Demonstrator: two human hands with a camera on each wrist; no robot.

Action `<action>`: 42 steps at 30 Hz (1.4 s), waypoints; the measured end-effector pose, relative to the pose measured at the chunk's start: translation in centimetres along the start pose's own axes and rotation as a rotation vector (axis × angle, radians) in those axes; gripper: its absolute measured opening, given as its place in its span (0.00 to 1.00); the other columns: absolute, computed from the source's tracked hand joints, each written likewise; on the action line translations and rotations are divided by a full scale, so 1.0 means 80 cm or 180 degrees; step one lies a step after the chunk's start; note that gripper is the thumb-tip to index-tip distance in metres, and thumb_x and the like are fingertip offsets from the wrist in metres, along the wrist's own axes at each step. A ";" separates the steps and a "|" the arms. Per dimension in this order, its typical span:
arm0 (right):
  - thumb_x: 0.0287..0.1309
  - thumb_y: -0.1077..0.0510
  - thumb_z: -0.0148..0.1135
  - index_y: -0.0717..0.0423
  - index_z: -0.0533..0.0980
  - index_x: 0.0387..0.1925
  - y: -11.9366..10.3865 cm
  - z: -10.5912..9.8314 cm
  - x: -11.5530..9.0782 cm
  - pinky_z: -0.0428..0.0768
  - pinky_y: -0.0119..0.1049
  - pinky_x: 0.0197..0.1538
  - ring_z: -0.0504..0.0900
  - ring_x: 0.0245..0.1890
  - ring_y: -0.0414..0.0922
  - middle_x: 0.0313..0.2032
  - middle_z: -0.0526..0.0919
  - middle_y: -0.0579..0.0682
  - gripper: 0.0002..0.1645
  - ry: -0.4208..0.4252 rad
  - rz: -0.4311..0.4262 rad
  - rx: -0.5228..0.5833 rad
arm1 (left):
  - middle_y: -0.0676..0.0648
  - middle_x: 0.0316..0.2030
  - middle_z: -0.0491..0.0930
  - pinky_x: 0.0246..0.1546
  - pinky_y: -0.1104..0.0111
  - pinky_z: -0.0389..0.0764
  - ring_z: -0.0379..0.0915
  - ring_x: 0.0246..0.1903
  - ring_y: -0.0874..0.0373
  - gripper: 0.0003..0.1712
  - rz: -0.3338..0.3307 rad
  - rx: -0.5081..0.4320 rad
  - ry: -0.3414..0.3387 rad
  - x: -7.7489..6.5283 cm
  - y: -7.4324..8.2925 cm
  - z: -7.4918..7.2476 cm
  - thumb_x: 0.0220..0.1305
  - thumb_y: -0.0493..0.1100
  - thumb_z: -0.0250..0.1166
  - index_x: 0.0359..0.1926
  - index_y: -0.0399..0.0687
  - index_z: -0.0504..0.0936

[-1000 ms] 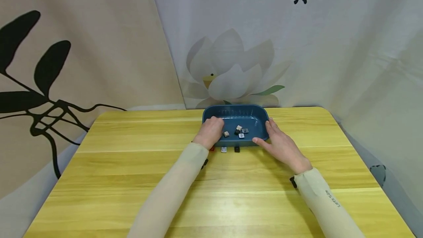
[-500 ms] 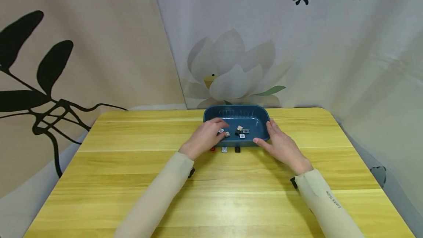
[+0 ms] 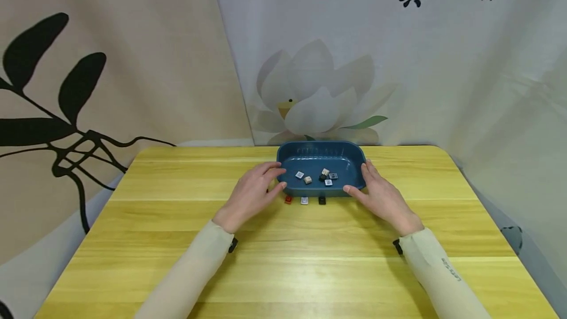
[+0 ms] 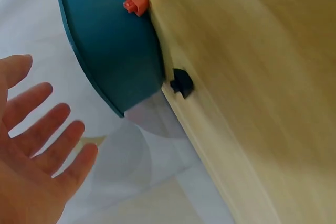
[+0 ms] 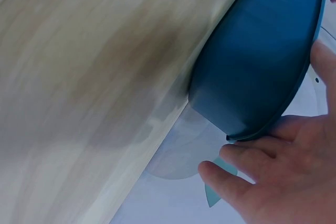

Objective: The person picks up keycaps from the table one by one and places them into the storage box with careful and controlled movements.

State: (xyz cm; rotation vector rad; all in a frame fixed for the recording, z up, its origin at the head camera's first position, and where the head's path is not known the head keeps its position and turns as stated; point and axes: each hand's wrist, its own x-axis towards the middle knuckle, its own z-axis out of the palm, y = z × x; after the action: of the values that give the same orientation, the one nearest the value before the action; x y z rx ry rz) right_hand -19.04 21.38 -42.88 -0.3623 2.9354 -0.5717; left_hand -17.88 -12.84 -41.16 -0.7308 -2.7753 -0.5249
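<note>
I see the tray (image 3: 316,193) on the desk (image 3: 310,260), long axis crosswise | left hand (image 3: 251,189): fingers spread, empty, just beside its left end | right hand (image 3: 383,199), nearer: fingers extended, touching its right end, gripping nothing

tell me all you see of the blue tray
The dark blue rectangular tray has rounded corners, raised walls and a glossy finish, perhaps plastic or ceramic. It sits upright, open side up, by the far edge of the yellow wood-grain table. A few small white, beige and black keycap-like blocks lie inside. The person's right hand rests against its right end; the left hand, by its left end, shows apart from it in the left wrist view.
</note>
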 end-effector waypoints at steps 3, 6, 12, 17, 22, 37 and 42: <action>0.72 0.29 0.52 0.73 0.46 0.79 0.002 0.000 0.000 0.60 0.64 0.72 0.52 0.77 0.69 0.80 0.41 0.69 0.61 -0.0006 -0.0008 -0.0002 | 0.42 0.67 0.76 0.66 0.48 0.73 0.71 0.67 0.44 0.23 -0.0116 0.0018 0.0086 -0.009 -0.006 -0.001 0.71 0.51 0.69 0.61 0.45 0.84; 0.71 0.25 0.49 0.73 0.46 0.79 0.004 0.000 -0.001 0.61 0.64 0.72 0.52 0.77 0.69 0.80 0.41 0.69 0.63 -0.0010 -0.0019 -0.0009 | 0.40 0.68 0.73 0.67 0.46 0.71 0.68 0.68 0.42 0.25 -0.0156 0.0068 0.0145 -0.017 -0.011 -0.001 0.70 0.50 0.70 0.62 0.44 0.83; 0.68 0.21 0.46 0.73 0.46 0.79 0.006 -0.002 -0.004 0.60 0.64 0.72 0.51 0.77 0.69 0.80 0.41 0.69 0.66 -0.0003 -0.0012 0.0006 | 0.36 0.72 0.68 0.69 0.40 0.65 0.63 0.71 0.37 0.29 -0.0150 0.0215 0.0143 -0.030 -0.023 0.001 0.70 0.51 0.70 0.65 0.42 0.79; 0.70 0.24 0.48 0.73 0.47 0.78 0.005 -0.003 -0.005 0.60 0.64 0.72 0.52 0.77 0.69 0.80 0.42 0.70 0.64 0.0020 -0.0016 0.0021 | 0.34 0.76 0.60 0.68 0.33 0.62 0.56 0.74 0.32 0.38 -0.0321 0.0290 -0.0093 -0.035 -0.029 0.005 0.68 0.56 0.71 0.71 0.42 0.73; 0.69 0.22 0.47 0.73 0.46 0.79 0.005 -0.002 -0.004 0.60 0.64 0.72 0.51 0.77 0.69 0.80 0.41 0.69 0.65 0.0004 0.0000 0.0023 | 0.33 0.79 0.54 0.66 0.31 0.61 0.52 0.75 0.31 0.45 -0.0505 0.0269 -0.0416 -0.034 -0.031 0.010 0.68 0.61 0.69 0.76 0.41 0.67; 0.70 0.25 0.51 0.73 0.48 0.78 0.002 0.001 -0.001 0.61 0.64 0.72 0.52 0.77 0.69 0.80 0.43 0.70 0.63 0.0038 -0.0019 0.0016 | 0.34 0.75 0.63 0.64 0.32 0.66 0.61 0.72 0.32 0.40 -0.0589 0.0388 -0.0956 -0.023 -0.031 0.022 0.69 0.62 0.67 0.73 0.45 0.73; 0.68 0.22 0.48 0.73 0.47 0.78 0.001 0.000 -0.001 0.61 0.64 0.72 0.52 0.77 0.69 0.80 0.43 0.70 0.66 0.0031 -0.0021 0.0018 | 0.36 0.70 0.71 0.63 0.34 0.69 0.67 0.68 0.35 0.30 -0.0443 0.0492 -0.0995 -0.023 -0.030 0.025 0.71 0.56 0.68 0.67 0.45 0.79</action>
State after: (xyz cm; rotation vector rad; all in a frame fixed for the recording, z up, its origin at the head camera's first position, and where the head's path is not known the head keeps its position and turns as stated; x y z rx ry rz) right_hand -18.94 21.46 -42.89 -0.3699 2.9423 -0.5840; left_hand -17.75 -14.80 -44.24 -0.6355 -3.1300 -0.2309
